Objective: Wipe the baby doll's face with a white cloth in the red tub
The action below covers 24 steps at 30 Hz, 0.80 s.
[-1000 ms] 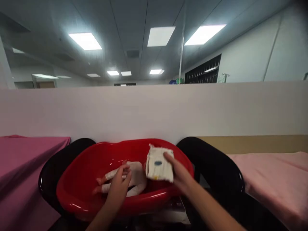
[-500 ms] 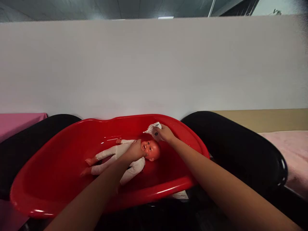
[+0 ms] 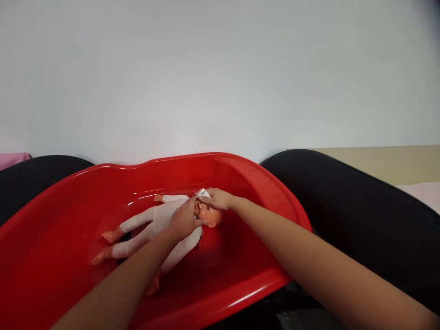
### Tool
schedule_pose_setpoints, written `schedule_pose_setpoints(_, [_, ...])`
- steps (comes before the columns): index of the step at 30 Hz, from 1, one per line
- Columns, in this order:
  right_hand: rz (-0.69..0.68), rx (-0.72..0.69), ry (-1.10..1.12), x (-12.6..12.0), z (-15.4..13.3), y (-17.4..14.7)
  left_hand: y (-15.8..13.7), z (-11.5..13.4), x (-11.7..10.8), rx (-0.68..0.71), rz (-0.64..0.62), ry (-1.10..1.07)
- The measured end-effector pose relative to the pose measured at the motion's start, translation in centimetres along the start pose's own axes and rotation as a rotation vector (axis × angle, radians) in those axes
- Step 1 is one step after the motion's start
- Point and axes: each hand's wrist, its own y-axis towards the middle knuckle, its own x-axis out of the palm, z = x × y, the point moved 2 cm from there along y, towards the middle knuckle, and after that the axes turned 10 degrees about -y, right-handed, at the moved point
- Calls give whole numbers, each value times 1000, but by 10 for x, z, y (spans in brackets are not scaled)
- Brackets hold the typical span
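Observation:
A baby doll (image 3: 144, 227) in a white suit lies on its back inside a red plastic tub (image 3: 261, 188), head to the right. My left hand (image 3: 184, 220) rests on the doll's chest near its chin, holding it down. My right hand (image 3: 218, 199) presses a small white cloth (image 3: 203, 193) against the doll's face; only a corner of the cloth shows beyond my fingers.
A white partition wall (image 3: 220, 78) rises right behind the tub. Black rounded chair backs (image 3: 360, 206) flank the tub on both sides. A pink cover (image 3: 422, 192) lies at the far right, and a pink edge (image 3: 12, 158) shows at the far left.
My head tilted down and closer, so the ceiling left the view. My right hand brought the white cloth from above the tub's rim down onto the doll's face. My left hand stayed on the doll.

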Motion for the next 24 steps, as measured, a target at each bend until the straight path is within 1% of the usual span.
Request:
schedule_pose_setpoints(4, [-57, 21, -22, 0, -1, 3, 1, 1, 0, -22, 21, -38])
schedule_pose_setpoints(7, [-57, 2, -80, -2, 0, 4, 1, 0, 2, -17, 63, 14])
schedule_pose_setpoints(9, [-62, 21, -123, -1, 3, 5, 0, 1, 4, -29, 74, 49])
schedule_pose_setpoints(11, [-72, 46, -155, 0, 5, 5, -1, 2, 6, -31, 59, 49])
schedule_pose_setpoints(14, [-84, 60, -154, 1, 10, 8, -2, 4, 7, 2, 12, 41])
schedule_pose_setpoints(17, [-92, 90, -115, 2, 17, 11, -3, 4, 6, 2, -17, 48])
schedule_pose_setpoints(20, [-128, 81, -33, 5, 25, 12, -4, 4, 3, 20, -26, 47])
schedule_pose_setpoints(22, [-132, 145, 25, 8, 30, 10, -5, 6, -1, 39, -38, 58])
schedule_pose_setpoints(24, [-137, 279, 53, 9, 34, 6, -6, 10, -5, 31, -55, 81])
